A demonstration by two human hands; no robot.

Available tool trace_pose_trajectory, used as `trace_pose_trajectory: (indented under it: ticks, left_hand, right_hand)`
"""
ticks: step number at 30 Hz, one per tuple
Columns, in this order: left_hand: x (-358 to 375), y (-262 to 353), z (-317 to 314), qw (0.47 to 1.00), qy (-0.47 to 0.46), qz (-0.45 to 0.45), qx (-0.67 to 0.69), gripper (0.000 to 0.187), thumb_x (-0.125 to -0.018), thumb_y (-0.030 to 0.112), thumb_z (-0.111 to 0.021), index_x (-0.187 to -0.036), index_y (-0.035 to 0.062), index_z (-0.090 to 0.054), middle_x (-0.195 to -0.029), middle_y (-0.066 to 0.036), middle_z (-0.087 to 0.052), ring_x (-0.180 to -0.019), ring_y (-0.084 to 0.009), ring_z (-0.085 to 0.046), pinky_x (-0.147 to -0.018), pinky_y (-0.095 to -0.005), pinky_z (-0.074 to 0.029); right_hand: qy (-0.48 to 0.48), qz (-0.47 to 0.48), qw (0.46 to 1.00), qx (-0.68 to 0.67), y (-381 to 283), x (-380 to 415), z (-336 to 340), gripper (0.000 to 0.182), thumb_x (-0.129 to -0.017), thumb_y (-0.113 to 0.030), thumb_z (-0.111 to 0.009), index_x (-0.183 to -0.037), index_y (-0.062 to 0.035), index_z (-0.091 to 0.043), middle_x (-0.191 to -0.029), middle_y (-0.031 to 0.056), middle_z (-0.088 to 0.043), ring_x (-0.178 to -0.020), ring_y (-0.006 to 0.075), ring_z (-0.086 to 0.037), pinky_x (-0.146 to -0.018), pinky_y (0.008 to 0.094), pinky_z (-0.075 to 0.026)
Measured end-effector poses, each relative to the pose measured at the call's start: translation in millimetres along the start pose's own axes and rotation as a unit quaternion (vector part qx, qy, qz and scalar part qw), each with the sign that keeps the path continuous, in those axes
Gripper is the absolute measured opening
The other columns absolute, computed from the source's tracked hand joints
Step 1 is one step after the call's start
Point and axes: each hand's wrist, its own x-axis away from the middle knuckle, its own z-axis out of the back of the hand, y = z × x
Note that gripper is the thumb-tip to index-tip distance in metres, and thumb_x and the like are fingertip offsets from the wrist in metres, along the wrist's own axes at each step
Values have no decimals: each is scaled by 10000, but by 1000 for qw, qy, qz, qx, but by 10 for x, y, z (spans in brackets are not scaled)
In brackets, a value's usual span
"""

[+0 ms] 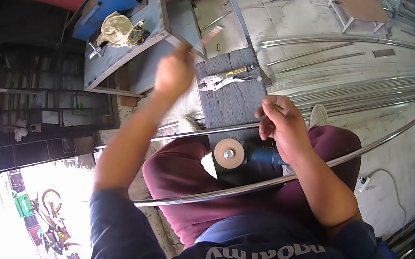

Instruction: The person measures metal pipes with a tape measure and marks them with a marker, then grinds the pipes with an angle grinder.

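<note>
My left hand (176, 71) is raised in front of the grey workbench, smeared by motion. Its fingers are closed on a slim reddish stick (212, 35) with a pale end, too blurred to name exactly. My right hand (286, 124) hovers over the handle end of an angle grinder (264, 157), fingers loosely bent, with nothing visible in them. The grinder's tan disc (229, 153) faces up on a dark wooden block (236, 101). Locking pliers (225, 79) lie farther up the block. A straight metal tube (175, 136) crosses the block, and a curved metal tube (213, 194) lies across my legs.
The grey metal workbench (130, 60) carries a cloth (116, 29) and a blue case (115, 2). Long metal tubes (366, 92) lie along the floor at right. A small brown-topped stool (359, 2) stands beyond. A cable with a plug (363, 183) lies at lower right.
</note>
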Motion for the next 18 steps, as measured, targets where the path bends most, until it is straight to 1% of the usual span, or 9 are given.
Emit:
trace_pose_trajectory:
  ticks: [1,2,4,5,8,11,14,15,18]
  left_hand:
    - [-327,-438,-122,998,68,-7,1,305,-1043,255,-669,-1279,79,-749,-1106,-241,-811,-1024,-452,-784,-936,-538,-627]
    - [-613,-805,-206,992,127,24,1,288,-1011,269,-698,-1192,80,-816,-1109,-227,-817,-1074,-443,-780,-978,-519,-616]
    - [-1061,-1211,-243,970,135,199,-33,327,-966,325,-725,-1133,74,-851,-1124,-233,-820,-1104,-428,-782,-1005,-513,-605]
    - [-1248,-1444,-269,961,102,250,-58,353,-983,391,-732,-1181,127,-859,-1194,-224,-816,-1164,-425,-771,-1036,-501,-598]
    - [-1518,-1748,-450,925,119,345,-108,365,-976,401,-721,-1189,140,-862,-1235,-221,-808,-1218,-419,-752,-1071,-498,-588]
    - [-1685,-1996,-552,944,97,281,-145,381,-966,408,-741,-1205,137,-858,-1233,-211,-812,-1202,-409,-760,-1061,-489,-589]
    - [-1777,-2075,-493,960,104,246,-83,356,-935,360,-778,-1177,110,-859,-1208,-192,-823,-1193,-396,-766,-1062,-475,-590]
    - [-1803,-2084,-457,961,101,244,-80,394,-922,389,-810,-1198,110,-850,-1229,-181,-821,-1189,-391,-766,-1063,-480,-585]
    - [-1757,-2061,-384,967,92,211,-105,452,-918,417,-826,-1238,98,-833,-1262,-206,-805,-1198,-403,-758,-1064,-485,-581]
  right_hand:
    - [6,-1,1000,-15,14,-29,11,299,-1117,-273,-711,-1239,-32,-581,-1000,84,-664,-665,124,-621,-579,289,-517]
    - [7,-6,1000,-18,23,-43,2,291,-1115,-255,-709,-1245,-31,-576,-1000,86,-664,-668,124,-620,-581,289,-517]
    - [10,-14,1000,-21,35,-60,-21,279,-1110,-219,-707,-1256,-28,-566,-1000,89,-664,-673,123,-620,-584,289,-518]
    - [1,-21,999,-24,55,-75,-20,308,-1099,-206,-719,-1273,-13,-553,-1004,93,-666,-684,125,-626,-589,290,-521]
    - [4,-51,999,-12,26,-96,-62,290,-1101,-239,-714,-1249,-30,-578,-1012,97,-669,-686,137,-625,-628,325,-512]
    - [12,-51,999,-2,4,-112,-69,295,-1092,-218,-713,-1262,-25,-567,-1022,97,-667,-708,131,-623,-644,324,-513]
    - [14,-51,999,-1,8,-107,-61,289,-1085,-200,-714,-1268,-32,-566,-1030,96,-666,-725,131,-623,-656,319,-509]
    - [15,-53,998,-1,8,-105,-66,288,-1083,-197,-713,-1268,-34,-565,-1031,96,-667,-723,132,-621,-656,318,-507]
    - [20,-50,999,-1,20,-112,-84,282,-1077,-185,-711,-1267,-36,-565,-1026,96,-668,-716,135,-614,-652,318,-500]
